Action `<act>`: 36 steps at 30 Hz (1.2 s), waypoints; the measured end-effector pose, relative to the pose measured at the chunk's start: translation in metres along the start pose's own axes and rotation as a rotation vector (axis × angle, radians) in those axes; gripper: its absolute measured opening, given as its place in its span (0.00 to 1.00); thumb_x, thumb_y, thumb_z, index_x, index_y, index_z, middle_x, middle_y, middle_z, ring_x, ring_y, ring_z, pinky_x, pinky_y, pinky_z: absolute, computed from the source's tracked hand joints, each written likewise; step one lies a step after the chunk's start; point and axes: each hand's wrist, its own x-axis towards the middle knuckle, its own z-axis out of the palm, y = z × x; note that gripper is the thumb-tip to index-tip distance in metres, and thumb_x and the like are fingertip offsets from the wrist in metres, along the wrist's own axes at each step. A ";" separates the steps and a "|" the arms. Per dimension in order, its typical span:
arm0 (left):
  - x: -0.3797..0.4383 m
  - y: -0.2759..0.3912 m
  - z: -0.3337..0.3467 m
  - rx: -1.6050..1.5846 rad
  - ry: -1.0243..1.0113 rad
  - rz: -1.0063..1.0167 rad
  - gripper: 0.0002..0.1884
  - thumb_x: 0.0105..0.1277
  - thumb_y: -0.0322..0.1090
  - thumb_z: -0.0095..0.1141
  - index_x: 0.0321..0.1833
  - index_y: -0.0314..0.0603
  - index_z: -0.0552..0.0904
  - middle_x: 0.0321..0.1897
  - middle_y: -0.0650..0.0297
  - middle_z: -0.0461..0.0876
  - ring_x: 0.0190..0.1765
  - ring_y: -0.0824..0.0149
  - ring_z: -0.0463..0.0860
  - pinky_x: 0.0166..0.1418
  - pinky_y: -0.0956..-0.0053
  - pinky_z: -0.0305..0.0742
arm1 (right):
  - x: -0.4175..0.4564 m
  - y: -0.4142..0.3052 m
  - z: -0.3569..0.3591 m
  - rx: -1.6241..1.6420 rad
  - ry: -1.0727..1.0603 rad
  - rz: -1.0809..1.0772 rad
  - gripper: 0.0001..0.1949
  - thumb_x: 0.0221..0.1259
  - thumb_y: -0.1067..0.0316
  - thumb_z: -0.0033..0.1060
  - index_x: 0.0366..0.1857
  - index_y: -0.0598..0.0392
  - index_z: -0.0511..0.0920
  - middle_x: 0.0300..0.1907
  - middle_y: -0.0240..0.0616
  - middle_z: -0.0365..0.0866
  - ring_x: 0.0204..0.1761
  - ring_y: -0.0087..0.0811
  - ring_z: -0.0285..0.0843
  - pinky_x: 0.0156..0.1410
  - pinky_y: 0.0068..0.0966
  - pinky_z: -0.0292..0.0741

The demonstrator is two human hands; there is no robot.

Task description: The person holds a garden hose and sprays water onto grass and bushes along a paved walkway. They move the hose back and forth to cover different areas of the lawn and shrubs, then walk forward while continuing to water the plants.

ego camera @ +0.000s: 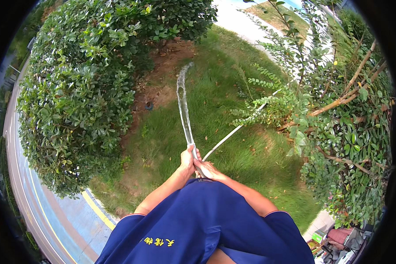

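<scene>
In front of my waist, my left hand (187, 159) grips a pale garden hose (222, 141) close to its outlet. Just behind it, my right hand (207, 170) is closed around the same hose. A stream of water (183, 105) shoots forward from the outlet, curving over the grass (214, 89) beside a strip of bare reddish soil (161, 72). From my hands the hose bends back and runs to the upper right, where leafy branches partly cover it.
A dense, broad-leaved shrub (76, 85) fills the left side. To the right stand a shrub with thick bare branches (340, 100) and more foliage. A painted road (62, 227) curves along the lower left. Piled belongings (341, 242) sit at the lower right, and a pale path (232, 19) crosses the top.
</scene>
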 end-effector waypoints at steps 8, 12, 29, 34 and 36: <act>0.014 0.022 -0.049 -0.047 -0.076 -0.101 0.19 0.72 0.50 0.42 0.33 0.41 0.72 0.18 0.62 0.72 0.19 0.64 0.71 0.24 0.68 0.70 | 0.027 -0.013 0.047 -0.057 0.058 0.080 0.33 0.68 0.33 0.36 0.23 0.57 0.74 0.20 0.33 0.75 0.24 0.25 0.74 0.32 0.24 0.71; 0.011 0.020 -0.051 0.033 -0.110 -0.121 0.20 0.73 0.49 0.43 0.32 0.39 0.74 0.18 0.62 0.73 0.20 0.66 0.72 0.24 0.71 0.70 | 0.028 0.003 0.060 0.094 0.154 0.124 0.32 0.67 0.34 0.40 0.27 0.58 0.76 0.21 0.33 0.75 0.24 0.24 0.74 0.30 0.23 0.71; -0.055 -0.005 -0.057 -0.010 -0.161 -0.041 0.18 0.75 0.49 0.37 0.36 0.42 0.70 0.22 0.62 0.73 0.28 0.63 0.74 0.34 0.66 0.73 | -0.018 0.040 0.068 0.088 0.137 -0.054 0.28 0.65 0.37 0.49 0.23 0.55 0.78 0.19 0.28 0.73 0.23 0.22 0.68 0.30 0.22 0.63; -0.091 -0.017 -0.065 -0.055 -0.094 0.027 0.16 0.74 0.47 0.40 0.36 0.41 0.70 0.21 0.61 0.71 0.27 0.62 0.73 0.36 0.66 0.73 | -0.027 0.065 0.077 0.089 0.002 -0.178 0.30 0.63 0.33 0.49 0.20 0.55 0.76 0.17 0.29 0.71 0.22 0.23 0.68 0.28 0.23 0.64; -0.104 -0.025 -0.068 -0.049 -0.045 0.046 0.16 0.73 0.47 0.42 0.35 0.41 0.70 0.20 0.61 0.71 0.26 0.62 0.72 0.34 0.66 0.72 | -0.040 0.067 0.077 0.049 -0.069 -0.153 0.31 0.60 0.30 0.49 0.18 0.52 0.74 0.17 0.29 0.71 0.21 0.24 0.68 0.28 0.24 0.64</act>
